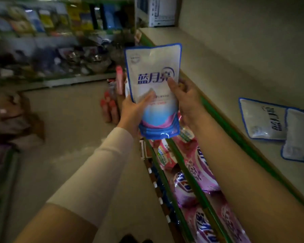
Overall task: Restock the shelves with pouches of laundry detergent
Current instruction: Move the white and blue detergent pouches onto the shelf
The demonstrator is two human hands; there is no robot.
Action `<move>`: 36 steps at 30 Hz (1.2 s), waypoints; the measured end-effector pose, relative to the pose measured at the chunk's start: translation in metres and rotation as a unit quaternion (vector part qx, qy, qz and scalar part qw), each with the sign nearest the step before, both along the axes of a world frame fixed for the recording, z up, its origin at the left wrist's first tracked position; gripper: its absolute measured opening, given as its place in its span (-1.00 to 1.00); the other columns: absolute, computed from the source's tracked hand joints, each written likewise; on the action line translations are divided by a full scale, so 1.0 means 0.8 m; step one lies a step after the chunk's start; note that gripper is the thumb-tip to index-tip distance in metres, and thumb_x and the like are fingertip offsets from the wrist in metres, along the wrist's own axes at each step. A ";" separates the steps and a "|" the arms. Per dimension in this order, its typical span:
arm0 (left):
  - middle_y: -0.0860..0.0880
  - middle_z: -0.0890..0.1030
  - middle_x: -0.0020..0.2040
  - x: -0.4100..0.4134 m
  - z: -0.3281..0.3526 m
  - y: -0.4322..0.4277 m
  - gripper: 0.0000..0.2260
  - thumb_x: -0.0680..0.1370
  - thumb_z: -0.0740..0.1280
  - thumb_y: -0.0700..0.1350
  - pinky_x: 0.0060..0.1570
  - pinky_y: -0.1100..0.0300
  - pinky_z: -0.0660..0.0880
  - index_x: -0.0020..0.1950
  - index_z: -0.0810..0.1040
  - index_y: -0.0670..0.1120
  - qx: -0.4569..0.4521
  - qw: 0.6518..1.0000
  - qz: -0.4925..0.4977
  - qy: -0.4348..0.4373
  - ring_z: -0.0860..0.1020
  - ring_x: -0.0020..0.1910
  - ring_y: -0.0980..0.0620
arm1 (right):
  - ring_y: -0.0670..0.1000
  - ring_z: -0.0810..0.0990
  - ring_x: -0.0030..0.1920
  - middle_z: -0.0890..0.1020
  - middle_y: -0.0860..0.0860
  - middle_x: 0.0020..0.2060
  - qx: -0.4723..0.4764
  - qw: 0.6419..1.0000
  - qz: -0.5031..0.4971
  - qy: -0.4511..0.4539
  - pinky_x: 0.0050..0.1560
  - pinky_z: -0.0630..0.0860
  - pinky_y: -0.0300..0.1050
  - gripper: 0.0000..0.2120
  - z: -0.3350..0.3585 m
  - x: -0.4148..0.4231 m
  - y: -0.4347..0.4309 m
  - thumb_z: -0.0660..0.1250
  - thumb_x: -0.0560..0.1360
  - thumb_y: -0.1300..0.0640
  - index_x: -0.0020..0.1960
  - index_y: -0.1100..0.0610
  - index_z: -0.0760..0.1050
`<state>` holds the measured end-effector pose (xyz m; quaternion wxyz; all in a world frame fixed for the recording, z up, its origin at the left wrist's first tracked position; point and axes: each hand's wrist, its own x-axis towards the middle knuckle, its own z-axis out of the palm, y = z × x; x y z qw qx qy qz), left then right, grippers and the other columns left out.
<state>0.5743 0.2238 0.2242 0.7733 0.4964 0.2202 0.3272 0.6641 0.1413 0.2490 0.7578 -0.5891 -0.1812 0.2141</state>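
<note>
While reaching forward with both arms, holds a white-and-blue laundry detergent pouch (153,72) upright in the air, by the green front edge of the upper shelf (218,64); cannot tell whether over the board or just short of it. Clasps the pouch's lower left side with the left grip (135,109), palm behind and thumb laid across the printed front. Holds the right edge with the right grip (186,100), thumb pressed on the front beside the blue lettering, fingers hidden behind. Wears a pale sleeve (102,163) on the left forearm, nothing on the right. Farther right on the upper shelf, lying flat and overlapping: two matching pouches (263,120), plus the corner of a third at the picture's border. On the tier below, behind green rails: a packed row of pink and purple pouches (195,171) on their backs. Past the held pouch, red-capped bottles (111,109), too blurred to name further.
</note>
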 end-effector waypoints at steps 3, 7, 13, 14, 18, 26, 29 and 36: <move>0.05 0.67 -0.21 -0.048 -0.012 0.032 -0.83 0.48 0.39 -0.29 -0.22 0.25 0.60 0.04 0.53 -0.14 -0.004 0.996 0.086 0.026 0.64 -0.28 0.13 | 0.12 0.62 -0.02 0.64 0.12 -0.04 -0.026 0.994 0.091 0.047 0.18 0.52 0.11 -0.85 -0.037 -0.042 0.035 0.30 0.53 0.20 0.09 0.15 0.47; 0.08 0.67 -0.25 -0.122 -0.023 0.072 -0.84 0.43 0.45 -0.26 -0.27 0.27 0.58 -0.05 0.57 -0.08 0.002 0.986 0.154 0.061 0.65 -0.31 0.16 | 0.13 0.63 0.00 0.62 0.13 0.02 -0.053 0.986 0.155 0.038 0.10 0.56 0.07 -0.75 -0.056 -0.107 0.097 0.32 0.52 0.15 0.18 0.15 0.44; 0.02 0.64 -0.15 -0.252 -0.038 0.141 -0.79 0.42 0.45 -0.27 -0.20 0.26 0.61 0.00 0.54 -0.08 -0.007 0.958 0.275 0.078 0.63 -0.29 0.21 | 0.07 0.63 -0.01 0.60 0.13 0.07 -0.067 0.968 0.242 0.031 -0.01 0.62 -0.10 -0.65 -0.073 -0.228 0.199 0.33 0.51 0.16 0.26 0.21 0.40; -0.01 0.64 -0.14 -0.271 -0.039 0.150 -0.77 0.42 0.46 -0.27 -0.17 0.24 0.61 0.03 0.54 -0.11 -0.005 0.953 0.291 0.084 0.63 -0.28 0.20 | 0.05 0.63 -0.04 0.61 0.10 0.02 -0.066 0.965 0.252 0.032 -0.04 0.62 -0.12 -0.68 -0.074 -0.247 0.211 0.33 0.51 0.18 0.24 0.20 0.41; -0.06 0.66 -0.05 -0.347 -0.046 0.188 -0.71 0.41 0.48 -0.22 -0.10 0.14 0.62 0.10 0.55 -0.15 -0.010 0.929 0.361 0.084 0.65 -0.14 0.04 | -0.04 0.63 -0.17 0.62 0.00 -0.12 -0.050 0.949 0.308 0.039 -0.14 0.62 -0.18 -0.81 -0.073 -0.323 0.265 0.32 0.50 0.23 0.10 0.13 0.43; 0.03 0.67 -0.10 -0.481 -0.027 0.242 -0.75 0.39 0.49 -0.20 -0.19 0.22 0.59 0.03 0.56 -0.07 -0.024 0.872 0.484 0.067 0.66 -0.17 0.11 | 0.06 0.66 -0.14 0.66 0.03 -0.11 -0.053 0.896 0.439 0.048 -0.08 0.63 -0.01 -0.88 -0.051 -0.456 0.360 0.38 0.47 0.17 -0.03 0.03 0.49; 0.05 0.67 -0.12 -0.530 -0.015 0.263 -0.78 0.39 0.49 -0.21 -0.14 0.22 0.60 -0.02 0.56 -0.02 -0.011 0.841 0.536 0.074 0.65 -0.15 0.11 | 0.08 0.66 -0.08 0.66 0.03 -0.08 -0.042 0.872 0.487 0.037 -0.04 0.61 -0.02 -0.87 -0.041 -0.506 0.396 0.38 0.47 0.18 -0.01 0.04 0.49; 0.09 0.62 -0.12 -0.629 -0.008 0.284 -0.81 0.45 0.44 -0.16 -0.18 0.30 0.59 -0.01 0.50 0.02 -0.007 0.764 0.639 0.089 0.61 -0.15 0.15 | 0.01 0.65 -0.14 0.64 0.01 -0.12 -0.015 0.809 0.586 0.028 -0.15 0.62 -0.11 -0.85 -0.036 -0.621 0.449 0.36 0.49 0.25 -0.04 0.03 0.49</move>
